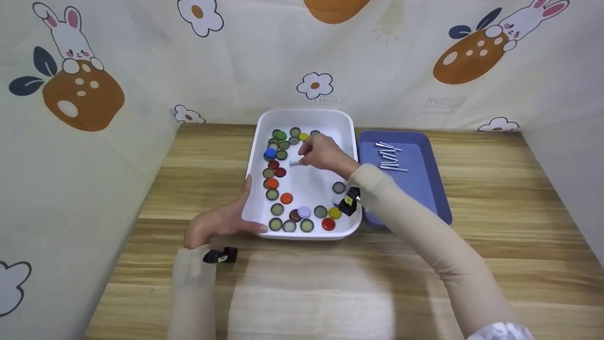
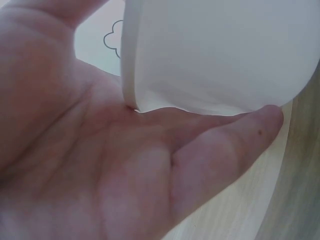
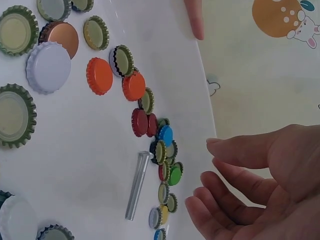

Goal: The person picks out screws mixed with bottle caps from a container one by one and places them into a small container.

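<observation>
A white tray (image 1: pixel 309 182) holds several bottle caps, such as a blue cap (image 1: pixel 270 153) and an orange cap (image 1: pixel 286 198). My left hand (image 1: pixel 231 215) rests against the tray's near left corner, its fingers extended along the outside; in the left wrist view the palm (image 2: pixel 110 165) meets the white wall. Over the tray is my right hand (image 1: pixel 323 153), fingers loosely bent. Near its fingertips lies a silver bolt (image 1: pixel 295 163). The right wrist view shows that bolt (image 3: pixel 137 185) on the tray floor, apart from my right hand (image 3: pixel 255 185), with nothing between thumb and fingers.
A blue tray (image 1: pixel 420 189) stands immediately right of the white one, with several silver bolts (image 1: pixel 389 158) lying in it. My right forearm (image 1: pixel 424 241) crosses over its near part. Behind the wooden table (image 1: pixel 198 165) hangs a patterned curtain (image 1: pixel 264 56).
</observation>
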{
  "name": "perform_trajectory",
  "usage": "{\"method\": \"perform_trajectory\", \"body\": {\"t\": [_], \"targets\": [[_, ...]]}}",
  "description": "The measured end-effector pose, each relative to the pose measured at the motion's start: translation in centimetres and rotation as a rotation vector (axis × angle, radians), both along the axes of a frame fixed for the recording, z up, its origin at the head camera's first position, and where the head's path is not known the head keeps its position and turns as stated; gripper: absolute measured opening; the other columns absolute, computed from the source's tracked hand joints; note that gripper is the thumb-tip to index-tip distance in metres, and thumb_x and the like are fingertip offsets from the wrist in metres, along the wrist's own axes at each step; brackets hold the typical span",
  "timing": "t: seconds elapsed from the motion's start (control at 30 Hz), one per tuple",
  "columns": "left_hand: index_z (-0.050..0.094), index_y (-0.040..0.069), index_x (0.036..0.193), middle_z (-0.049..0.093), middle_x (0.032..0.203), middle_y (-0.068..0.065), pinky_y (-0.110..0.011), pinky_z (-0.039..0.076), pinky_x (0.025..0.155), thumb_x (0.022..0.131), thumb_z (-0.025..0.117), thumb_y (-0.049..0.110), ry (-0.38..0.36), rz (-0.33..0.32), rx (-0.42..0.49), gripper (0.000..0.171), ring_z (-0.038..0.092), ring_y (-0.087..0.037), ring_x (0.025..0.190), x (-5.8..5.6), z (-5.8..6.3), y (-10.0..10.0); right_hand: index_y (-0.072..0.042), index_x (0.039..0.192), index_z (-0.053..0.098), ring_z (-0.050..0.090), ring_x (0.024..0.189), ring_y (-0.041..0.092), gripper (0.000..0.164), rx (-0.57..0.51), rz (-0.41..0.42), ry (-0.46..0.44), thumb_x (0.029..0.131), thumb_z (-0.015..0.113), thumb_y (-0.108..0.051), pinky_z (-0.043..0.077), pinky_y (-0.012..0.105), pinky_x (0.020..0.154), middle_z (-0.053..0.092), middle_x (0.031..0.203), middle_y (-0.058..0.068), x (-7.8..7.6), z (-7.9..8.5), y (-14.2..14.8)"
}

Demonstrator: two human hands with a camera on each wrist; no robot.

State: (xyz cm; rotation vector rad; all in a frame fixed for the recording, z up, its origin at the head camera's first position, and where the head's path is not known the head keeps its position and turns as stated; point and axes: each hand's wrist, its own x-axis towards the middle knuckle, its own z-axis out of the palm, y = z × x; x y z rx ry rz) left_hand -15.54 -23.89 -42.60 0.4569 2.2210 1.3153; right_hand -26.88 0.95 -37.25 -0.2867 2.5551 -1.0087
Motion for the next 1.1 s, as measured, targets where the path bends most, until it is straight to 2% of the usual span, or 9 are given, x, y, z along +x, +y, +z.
{"method": "perform_trajectory", "body": {"t": [0.2,0.33,0.63,0.9,1.1], "targets": [[-0.028,0.021,0.155,-0.009,0.168,-0.013,-0.052,0.009,0.127,0.080,0.082,0.040,0.018,-0.038,0.007,0.134,0.019,-0.033,0.149,-0.1,-0.1,-0.1,0.001,0.111,0.071,0.055,0.096,0.020,0.025,0.035,-0.006,0.025,0.088,0.074,-0.008,0.051,0.030,0.082,0.066,0.116,0.013,-0.7,-0.5,-0.1],[-0.028,0.024,0.155,-0.009,0.168,-0.012,-0.052,0.008,0.127,0.078,0.082,0.046,0.011,-0.029,-0.005,0.136,0.018,-0.033,0.150,-0.1,-0.1,-0.1,0.002,0.111,0.072,0.054,0.097,0.021,0.024,0.030,-0.010,0.036,0.088,0.074,-0.005,0.051,0.029,0.082,0.064,0.117,0.014,-1.1,-1.1,0.1],[-0.028,0.022,0.155,-0.015,0.169,-0.010,-0.051,0.005,0.128,0.080,0.082,0.044,0.002,-0.003,-0.055,0.136,0.012,-0.032,0.153,0.0,0.0,-0.1,0.002,0.111,0.072,0.055,0.099,0.022,0.023,0.019,-0.024,0.035,0.088,0.071,-0.003,0.051,0.030,0.083,0.066,0.117,0.015,-1.8,-2.4,0.7],[-0.028,0.022,0.155,-0.013,0.169,-0.011,-0.051,0.006,0.128,0.080,0.082,0.044,0.002,0.000,-0.079,0.134,0.012,-0.033,0.153,0.0,0.1,0.0,0.001,0.111,0.072,0.056,0.098,0.022,0.022,-0.013,-0.034,0.023,0.090,0.068,-0.002,0.052,0.030,0.083,0.066,0.113,0.014,-1.7,-3.3,0.8],[-0.027,0.023,0.156,-0.008,0.169,-0.012,-0.051,0.010,0.127,0.079,0.083,0.044,0.018,-0.004,-0.060,0.136,0.018,-0.032,0.151,0.0,0.1,0.0,0.002,0.109,0.073,0.057,0.091,0.020,0.022,-0.025,-0.045,0.082,0.087,0.069,-0.001,0.047,0.025,0.075,0.070,0.109,0.016,-1.8,-4.2,0.9]]}}
